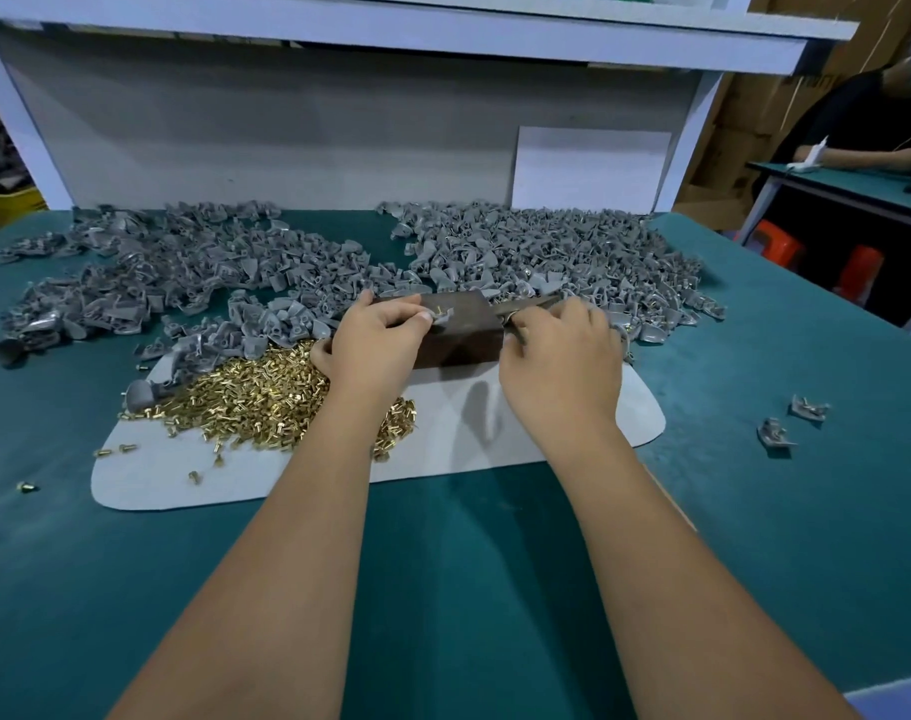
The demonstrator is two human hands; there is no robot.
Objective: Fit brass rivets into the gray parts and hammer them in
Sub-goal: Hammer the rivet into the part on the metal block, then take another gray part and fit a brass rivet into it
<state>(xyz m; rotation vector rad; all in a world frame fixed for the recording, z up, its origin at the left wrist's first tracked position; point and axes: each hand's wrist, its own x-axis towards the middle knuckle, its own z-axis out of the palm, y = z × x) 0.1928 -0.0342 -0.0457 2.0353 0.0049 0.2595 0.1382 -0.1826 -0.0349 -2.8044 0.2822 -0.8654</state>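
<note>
A dark brown block (458, 330) sits on a pale mat (443, 439) in the middle of the green table. My left hand (375, 345) pinches a gray part (441, 318) with a brass rivet in it and holds it on top of the block. My right hand (562, 356) curls round a metal tool (526, 305) whose end lies across the block's right edge; most of the tool is hidden by my fingers. A heap of brass rivets (256, 397) lies on the mat just left of my left hand.
Big piles of gray parts spread across the back of the table, one at the left (173, 272) and one at the right (573, 252). Two gray parts (791, 418) lie apart at the right. A white sheet (588, 168) leans on the back wall. Another person (879, 127) sits at a far table.
</note>
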